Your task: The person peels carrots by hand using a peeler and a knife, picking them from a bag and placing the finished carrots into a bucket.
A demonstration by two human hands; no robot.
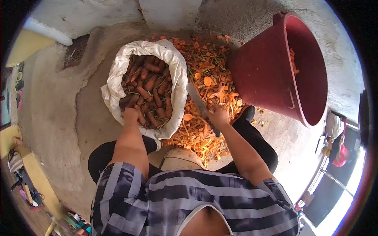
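Observation:
My left hand (132,115) reaches into a white sack (179,74) with a rolled rim, full of unpeeled, soil-darkened carrots (151,82). Its fingers are closed around a carrot at the near left side of the sack. To the right, my right hand (217,115) grips a large knife (198,103), its wide grey blade pointing up and left towards the sack and its dark handle end below the hand. Beneath the knife lies a heap of orange peelings and cut carrot ends (197,135).
A big dark red bucket (264,65) leans at the upper right, with orange pieces inside. A light-coloured container (182,158) stands between my legs. My dark shoe (247,114) rests by the peelings. A rough wall runs along the top; various items lie at both sides.

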